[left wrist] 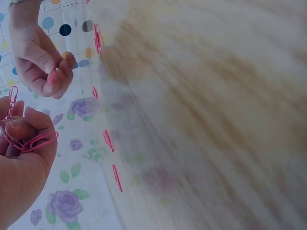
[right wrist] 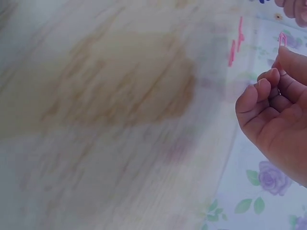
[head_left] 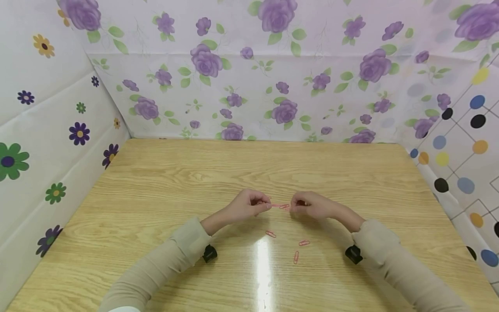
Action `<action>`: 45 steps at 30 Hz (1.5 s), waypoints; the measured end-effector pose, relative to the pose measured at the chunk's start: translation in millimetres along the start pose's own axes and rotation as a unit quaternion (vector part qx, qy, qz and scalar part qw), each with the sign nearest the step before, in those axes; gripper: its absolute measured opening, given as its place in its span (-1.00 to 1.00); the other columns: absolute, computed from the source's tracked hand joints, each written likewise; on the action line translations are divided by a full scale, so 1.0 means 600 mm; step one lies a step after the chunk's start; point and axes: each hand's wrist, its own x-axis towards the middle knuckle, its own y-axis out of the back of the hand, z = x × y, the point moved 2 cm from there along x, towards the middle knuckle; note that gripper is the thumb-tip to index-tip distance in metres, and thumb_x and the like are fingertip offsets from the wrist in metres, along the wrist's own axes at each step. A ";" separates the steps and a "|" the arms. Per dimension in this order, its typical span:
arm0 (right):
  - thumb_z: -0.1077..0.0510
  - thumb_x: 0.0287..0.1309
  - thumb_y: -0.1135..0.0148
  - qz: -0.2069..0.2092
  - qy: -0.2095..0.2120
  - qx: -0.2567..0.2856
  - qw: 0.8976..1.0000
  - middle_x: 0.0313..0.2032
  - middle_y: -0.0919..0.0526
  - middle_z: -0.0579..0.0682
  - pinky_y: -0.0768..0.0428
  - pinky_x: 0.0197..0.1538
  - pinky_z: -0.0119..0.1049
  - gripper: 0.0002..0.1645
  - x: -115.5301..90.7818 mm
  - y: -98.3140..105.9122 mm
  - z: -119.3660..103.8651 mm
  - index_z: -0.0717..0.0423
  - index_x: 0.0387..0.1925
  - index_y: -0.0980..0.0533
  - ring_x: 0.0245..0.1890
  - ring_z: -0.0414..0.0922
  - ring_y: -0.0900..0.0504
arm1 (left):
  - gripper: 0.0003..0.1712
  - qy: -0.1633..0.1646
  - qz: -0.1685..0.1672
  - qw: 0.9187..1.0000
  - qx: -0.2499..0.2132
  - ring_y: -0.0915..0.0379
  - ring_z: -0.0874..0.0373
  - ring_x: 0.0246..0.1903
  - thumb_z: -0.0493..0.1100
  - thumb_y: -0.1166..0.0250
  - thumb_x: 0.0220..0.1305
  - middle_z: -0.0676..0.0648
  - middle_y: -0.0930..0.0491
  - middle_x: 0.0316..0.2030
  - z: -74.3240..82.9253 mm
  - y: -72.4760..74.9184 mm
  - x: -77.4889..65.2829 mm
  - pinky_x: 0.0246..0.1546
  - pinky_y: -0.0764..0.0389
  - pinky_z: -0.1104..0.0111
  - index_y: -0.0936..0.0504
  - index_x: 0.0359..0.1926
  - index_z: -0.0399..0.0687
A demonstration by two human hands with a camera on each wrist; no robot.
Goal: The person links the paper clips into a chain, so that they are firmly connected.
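My left hand [head_left: 249, 203] pinches a pink paper clip [left wrist: 13, 98] that sticks out past the fingertips. More pink paper clips [left wrist: 41, 140] lie against the same hand's curled fingers; whether they are linked is hard to tell. Facing it across a small gap, my right hand [head_left: 312, 204] has thumb and fingertips together. A pink paper clip [right wrist: 282, 39] pokes out from that pinch, its lower part hidden by the thumb. Between the hands in the head view, pink clips [head_left: 284, 206] overlap, and which are held there is unclear.
Nearer the body, loose pink paper clips lie on the wooden table [head_left: 175, 186]: one to the left [head_left: 270, 234], another to the right [head_left: 304, 243] and a third lower down [head_left: 296, 257]. A floral cloth [head_left: 234, 99] stands behind the table, with patterned cloths at both sides.
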 end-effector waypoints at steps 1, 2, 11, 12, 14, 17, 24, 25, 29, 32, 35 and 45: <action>0.30 0.23 -0.05 0.006 0.003 0.003 1.000 -0.46 -0.46 -0.08 -0.37 -0.43 -0.38 -0.92 0.000 0.001 -0.002 0.21 -0.37 -0.46 -0.49 -0.23 -0.33 | -0.82 -0.002 0.000 1.000 0.001 -0.19 0.30 -0.70 -0.32 -0.14 0.25 -0.33 -0.41 -0.64 -0.007 -0.001 0.002 -0.65 -0.26 0.50 -0.60 -0.32 -0.40; 0.29 0.24 -0.04 0.011 0.005 0.006 1.000 -0.46 -0.46 -0.07 -0.36 -0.43 -0.38 -0.92 -0.001 0.002 -0.004 0.21 -0.37 -0.45 -0.50 -0.23 -0.33 | -0.81 -0.005 0.001 1.000 0.003 -0.19 0.30 -0.71 -0.31 -0.14 0.26 -0.33 -0.42 -0.64 -0.014 -0.001 0.003 -0.65 -0.27 0.50 -0.60 -0.31 -0.41; 0.26 0.28 0.00 0.074 -0.004 0.033 0.997 -0.47 -0.37 -0.07 -0.31 -0.43 -0.37 -0.90 -0.006 0.015 -0.017 0.13 -0.38 -0.40 -0.47 -0.17 -0.31 | -0.80 -0.036 0.010 0.999 0.022 -0.15 0.31 -0.68 -0.28 -0.17 0.24 -0.34 -0.51 -0.51 -0.013 0.001 0.002 -0.64 -0.23 0.52 -0.61 -0.30 -0.40; 0.26 0.28 0.01 0.078 -0.008 0.039 0.996 -0.46 -0.37 -0.06 -0.31 -0.43 -0.37 -0.91 -0.007 0.016 -0.018 0.12 -0.37 -0.40 -0.47 -0.16 -0.32 | -0.80 -0.037 0.011 0.999 0.024 -0.15 0.31 -0.68 -0.28 -0.17 0.24 -0.33 -0.51 -0.52 -0.012 0.001 0.001 -0.64 -0.22 0.52 -0.61 -0.30 -0.40; 0.26 0.28 0.00 0.085 -0.007 0.043 0.995 -0.47 -0.37 -0.06 -0.30 -0.44 -0.38 -0.91 -0.007 0.017 -0.022 0.12 -0.36 -0.40 -0.48 -0.16 -0.31 | -0.80 -0.041 0.015 0.999 0.032 -0.14 0.31 -0.68 -0.28 -0.17 0.24 -0.28 -0.51 -0.55 -0.011 0.001 0.002 -0.65 -0.22 0.52 -0.61 -0.30 -0.40; 0.31 0.27 0.01 0.091 -0.007 0.041 0.995 -0.48 -0.37 -0.04 -0.29 -0.46 -0.39 -0.91 -0.007 0.020 -0.039 0.18 -0.37 -0.40 -0.50 -0.15 -0.31 | -0.82 -0.042 0.025 0.998 0.040 -0.12 0.32 -0.69 -0.29 -0.17 0.23 -0.13 -0.45 -0.63 -0.001 0.000 0.002 -0.66 -0.19 0.52 -0.62 -0.31 -0.39; 0.32 0.25 -0.01 0.111 0.018 0.042 0.993 -0.50 -0.37 -0.06 -0.31 -0.47 -0.40 -0.88 -0.004 0.019 -0.060 0.13 -0.42 -0.38 -0.52 -0.19 -0.31 | -0.84 -0.031 0.039 0.998 0.040 -0.08 0.31 -0.72 -0.30 -0.19 0.22 0.01 -0.35 -0.68 0.012 -0.003 0.006 -0.68 -0.15 0.53 -0.62 -0.32 -0.37; 0.31 0.25 -0.01 0.115 0.023 0.045 0.992 -0.50 -0.37 -0.06 -0.31 -0.48 -0.39 -0.87 -0.004 0.018 -0.059 0.12 -0.42 -0.38 -0.52 -0.20 -0.31 | -0.83 -0.031 0.040 0.998 0.038 -0.08 0.31 -0.72 -0.29 -0.19 0.23 0.02 -0.35 -0.68 0.005 -0.004 0.009 -0.68 -0.15 0.52 -0.62 -0.31 -0.37; 0.40 0.21 -0.01 0.124 0.032 0.049 0.991 -0.52 -0.37 -0.03 -0.29 -0.48 -0.40 -0.86 -0.005 0.021 -0.094 0.21 -0.44 -0.38 -0.53 -0.18 -0.30 | -0.81 -0.038 0.040 0.998 0.033 -0.08 0.31 -0.72 -0.26 -0.19 0.23 0.05 -0.34 -0.68 -0.001 -0.004 0.012 -0.68 -0.15 0.52 -0.62 -0.32 -0.37; 0.42 0.20 -0.02 0.125 0.031 0.049 0.990 -0.52 -0.37 -0.02 -0.28 -0.48 -0.41 -0.87 -0.005 0.023 -0.109 0.24 -0.45 -0.39 -0.53 -0.15 -0.31 | -0.81 -0.040 0.042 0.998 0.032 -0.08 0.32 -0.71 -0.26 -0.19 0.23 0.06 -0.33 -0.68 0.000 -0.004 0.013 -0.68 -0.15 0.52 -0.62 -0.32 -0.37; 0.42 0.20 -0.02 0.124 0.031 0.047 0.991 -0.52 -0.38 -0.01 -0.28 -0.48 -0.42 -0.88 -0.003 0.023 -0.114 0.25 -0.45 -0.39 -0.52 -0.14 -0.31 | -0.81 -0.039 0.045 0.998 0.033 -0.08 0.31 -0.71 -0.27 -0.18 0.23 0.06 -0.32 -0.69 0.002 -0.005 0.013 -0.68 -0.15 0.52 -0.61 -0.32 -0.38; 0.41 0.20 -0.02 0.119 0.035 0.040 0.991 -0.51 -0.39 0.02 -0.30 -0.47 -0.39 -0.88 -0.002 0.019 -0.118 0.27 -0.45 -0.38 -0.51 -0.12 -0.32 | -0.80 -0.030 0.057 0.997 0.034 -0.07 0.32 -0.74 -0.25 -0.18 0.24 0.08 -0.29 -0.73 0.003 -0.004 0.012 -0.71 -0.14 0.51 -0.61 -0.30 -0.36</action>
